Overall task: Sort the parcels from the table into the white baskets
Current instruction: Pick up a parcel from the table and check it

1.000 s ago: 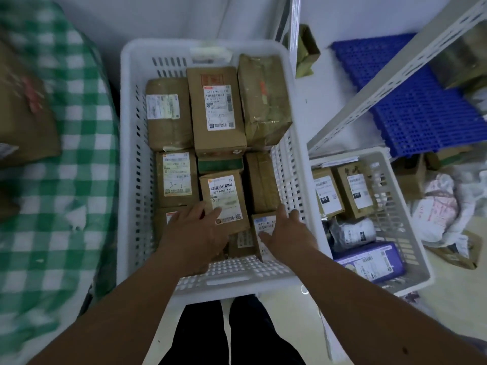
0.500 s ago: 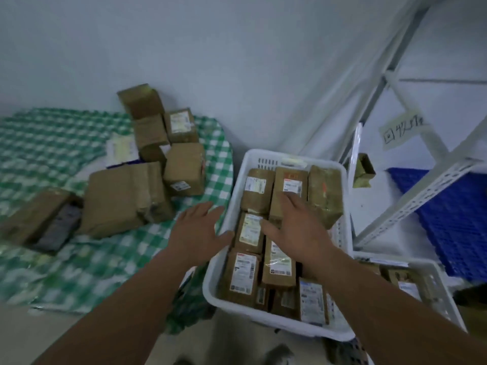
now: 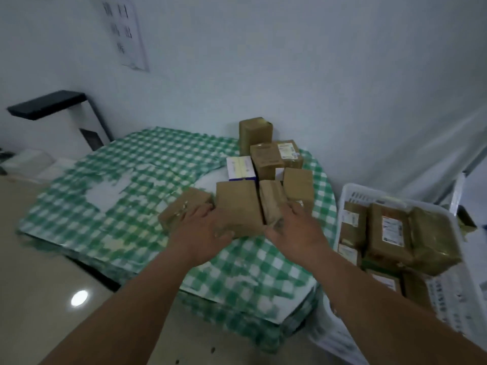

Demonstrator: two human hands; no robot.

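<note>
Several brown parcels are piled at the far right of the table, which wears a green checked cloth [image 3: 126, 164]. A large brown parcel [image 3: 238, 201] lies at the front of the pile, with a flatter one [image 3: 179, 209] to its left and a crumpled one [image 3: 271, 196] to its right. My left hand [image 3: 200, 233] reaches to the large parcel's near left corner, fingers extended and thumb at its front edge. My right hand [image 3: 295, 230] touches the crumpled parcel with spread fingers. The white basket [image 3: 345, 196] at the right holds several labelled parcels [image 3: 390, 230].
Behind the front parcels stand a white-and-blue box [image 3: 241, 167], a labelled carton [image 3: 274, 156] and a tall brown box [image 3: 254, 130]. A white cabinet with a black top [image 3: 52, 106] stands at the far left. A printed sheet [image 3: 126, 32] hangs on the wall.
The view swung left from the basket to the table. Both hands left the basket's parcels and moved over to the brown parcels on the checked cloth.
</note>
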